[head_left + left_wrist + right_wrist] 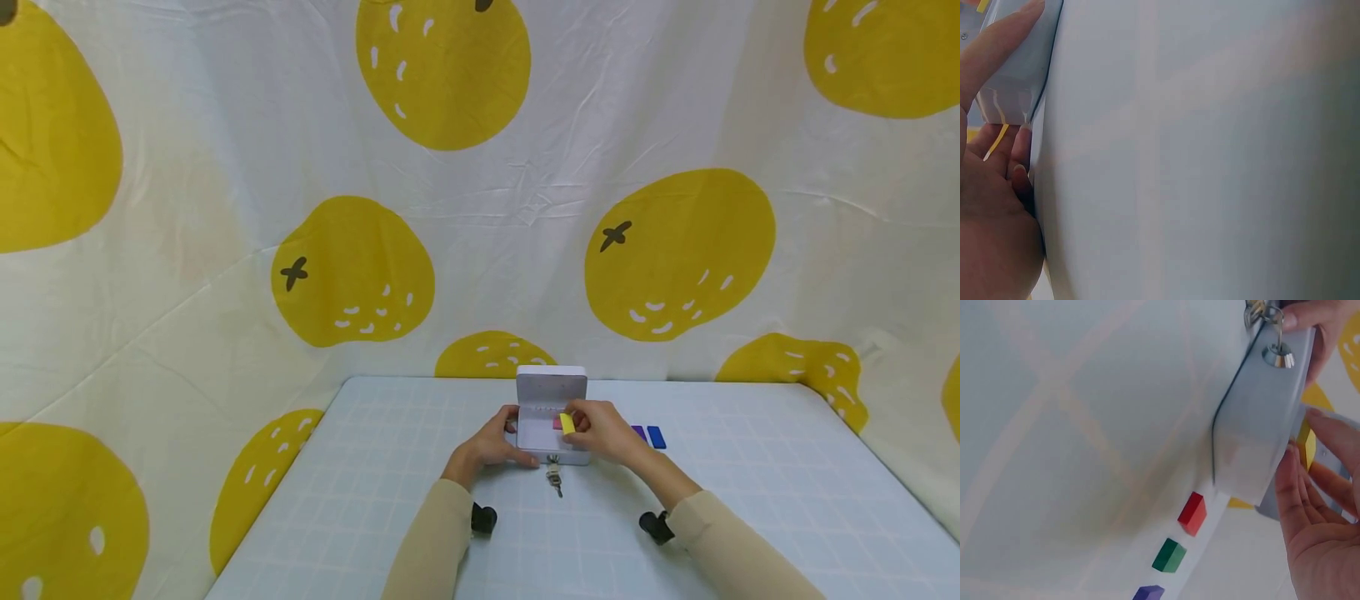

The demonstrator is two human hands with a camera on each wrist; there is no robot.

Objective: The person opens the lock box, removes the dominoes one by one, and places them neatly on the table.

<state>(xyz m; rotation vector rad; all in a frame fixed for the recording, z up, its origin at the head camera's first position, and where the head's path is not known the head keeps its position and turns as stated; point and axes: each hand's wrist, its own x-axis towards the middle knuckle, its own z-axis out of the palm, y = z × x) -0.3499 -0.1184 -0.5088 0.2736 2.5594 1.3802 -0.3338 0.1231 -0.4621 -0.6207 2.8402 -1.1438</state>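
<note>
A small white metal cash box [534, 433] stands on the table with its lid [551, 387] raised at the back. My left hand [492, 442] grips its left side, thumb on the front face and fingers round the side, as the left wrist view also shows. Between thumb and fingertips my right hand [606, 429] pinches a yellow block [1307, 445], held over the right part of the box's opening. A pink block [557, 423] shows inside the box, partly hidden behind the yellow one. From the lock [1279, 356] on the front hangs a bunch of keys [554, 477].
To the right of the box a blue block [656, 437] and a purple block [639, 432] lie on the table. The right wrist view shows a red block [1192, 514] and a green block [1169, 555] in the same row. A fruit-print curtain [510, 250] hangs behind the table.
</note>
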